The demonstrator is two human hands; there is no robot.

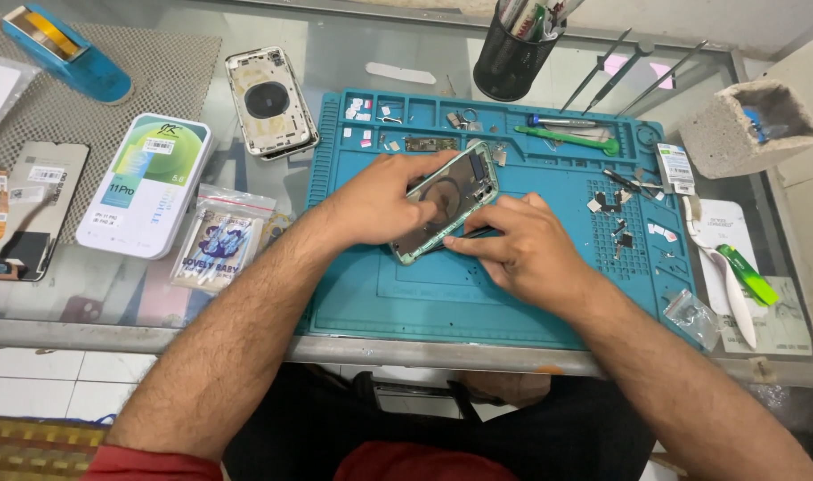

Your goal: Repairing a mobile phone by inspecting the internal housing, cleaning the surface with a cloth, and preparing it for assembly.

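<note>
An opened phone housing with a green frame lies tilted on the blue repair mat, its inside facing up. My left hand grips the housing by its left edge. Pressed against the housing's lower right side, my right hand holds a thin dark tool whose tip reaches into the frame. Small screws and parts lie in the mat's top compartments.
A second, silver phone housing lies at the back left beside a white box, a plastic bag and a screen part. A black tool cup, tweezers, a green tool and a grey block stand behind and right.
</note>
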